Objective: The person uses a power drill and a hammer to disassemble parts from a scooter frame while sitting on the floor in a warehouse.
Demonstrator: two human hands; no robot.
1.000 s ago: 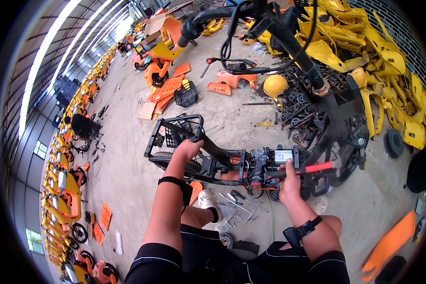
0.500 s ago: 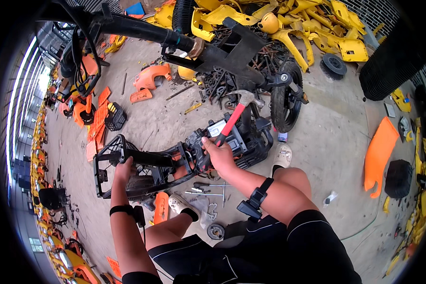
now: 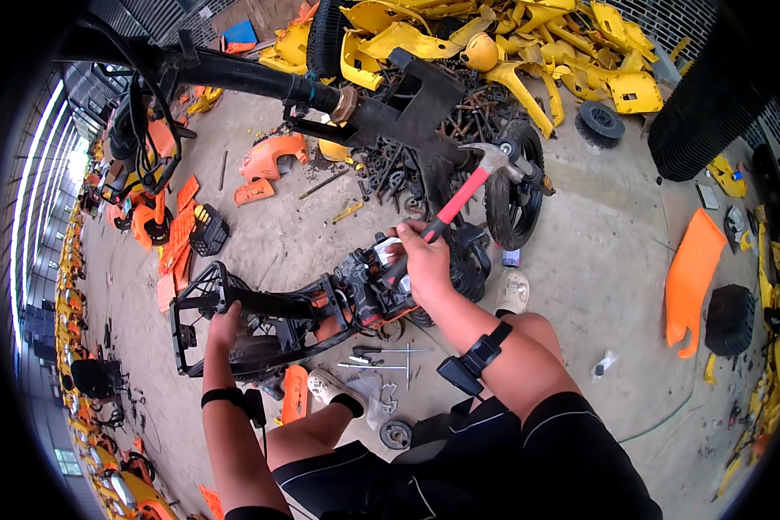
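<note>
A stripped black scooter frame (image 3: pixel 273 302) lies in front of me, with its long steering column (image 3: pixel 260 78) rising across the far side. My left hand (image 3: pixel 224 326) grips the frame's rear end, its fingers partly hidden behind the tube. In my right hand (image 3: pixel 428 264) is a claw hammer (image 3: pixel 462 197) with a red and black handle, raised over the middle of the frame. The hammer's metal head points far and right, overlapping the front wheel (image 3: pixel 513 195) in the view. Below the hammer handle, a black and grey motor-like part (image 3: pixel 357 279) sits in the frame.
Screwdriver and T-shaped tools (image 3: pixel 407 364) lie on the floor between my feet. Beyond the frame are a heap of rusty metal parts (image 3: pixel 399 173) and piled yellow panels (image 3: pixel 407 39). A black crate (image 3: pixel 208 230) stands left, an orange panel (image 3: pixel 693 277) lies right.
My right hand has moved the hammer away from me and to the right, lifting it off the frame's middle. My left hand stays on the frame.
</note>
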